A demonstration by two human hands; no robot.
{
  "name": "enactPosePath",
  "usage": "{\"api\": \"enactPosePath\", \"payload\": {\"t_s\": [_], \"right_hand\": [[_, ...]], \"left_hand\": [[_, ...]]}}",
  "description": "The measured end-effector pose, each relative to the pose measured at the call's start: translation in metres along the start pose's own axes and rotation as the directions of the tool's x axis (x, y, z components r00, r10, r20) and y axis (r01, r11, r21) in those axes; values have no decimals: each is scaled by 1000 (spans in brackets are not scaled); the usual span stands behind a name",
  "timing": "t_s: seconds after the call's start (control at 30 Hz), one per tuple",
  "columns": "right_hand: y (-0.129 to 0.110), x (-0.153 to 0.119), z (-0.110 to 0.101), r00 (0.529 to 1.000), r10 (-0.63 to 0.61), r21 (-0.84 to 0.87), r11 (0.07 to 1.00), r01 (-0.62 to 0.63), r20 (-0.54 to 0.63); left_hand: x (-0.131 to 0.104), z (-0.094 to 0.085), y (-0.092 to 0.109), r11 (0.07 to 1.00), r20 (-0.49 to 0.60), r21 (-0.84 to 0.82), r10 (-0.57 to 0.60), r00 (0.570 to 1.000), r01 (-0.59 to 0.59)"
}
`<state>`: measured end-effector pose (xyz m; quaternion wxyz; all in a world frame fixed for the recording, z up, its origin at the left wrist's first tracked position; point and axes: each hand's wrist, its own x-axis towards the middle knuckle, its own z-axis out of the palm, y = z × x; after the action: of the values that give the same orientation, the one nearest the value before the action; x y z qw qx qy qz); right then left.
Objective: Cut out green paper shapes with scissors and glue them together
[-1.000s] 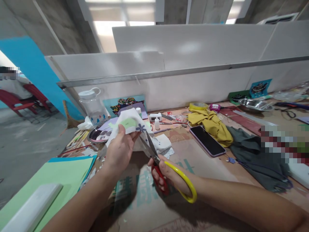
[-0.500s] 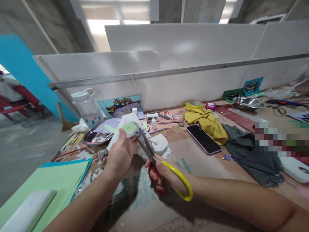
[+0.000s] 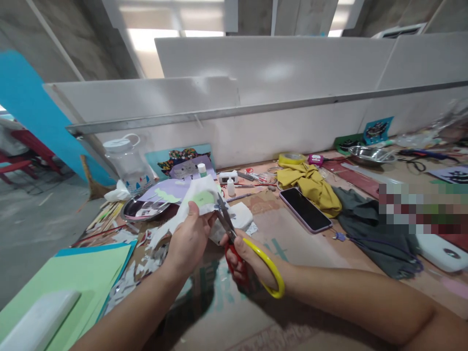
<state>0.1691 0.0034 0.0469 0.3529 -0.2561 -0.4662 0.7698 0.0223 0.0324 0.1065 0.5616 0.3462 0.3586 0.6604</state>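
My left hand (image 3: 190,240) grips a piece of white cloth (image 3: 195,187) that has a light green patch (image 3: 204,198) on it, the thumb lying just under the patch. Scissors (image 3: 227,222) with one yellow and one red handle are in my right hand (image 3: 248,258), its fingers through the loops. The blades point up and away, parted a little, at the right edge of the cloth. More white cloth (image 3: 241,215) lies behind the blades on the table.
A purple phone (image 3: 305,209), yellow cloth (image 3: 310,183) and dark cloth (image 3: 373,229) lie to the right. A metal dish (image 3: 127,213), clear bottle (image 3: 126,161) and green sheets (image 3: 73,278) are at left. A small white bottle (image 3: 231,187) stands behind the hands.
The scissor blades have turned more upright and lie farther up along the cloth's right side. My left hand has shifted slightly right, and the cloth with its green patch has turned a little.
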Motion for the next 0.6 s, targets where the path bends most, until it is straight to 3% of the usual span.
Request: {"api": "enactPosePath", "payload": {"t_s": [0.3,0.6], "right_hand": [[-15,-2,6,998,-25,25,999,26,-60],[-15,-4,3,996,-43,-32,999,41,-74]], "left_hand": [[-8,4,-1,990,84,-75,-115,990,122],[-10,7,2,989,90,-101,-101,991,110]]}}
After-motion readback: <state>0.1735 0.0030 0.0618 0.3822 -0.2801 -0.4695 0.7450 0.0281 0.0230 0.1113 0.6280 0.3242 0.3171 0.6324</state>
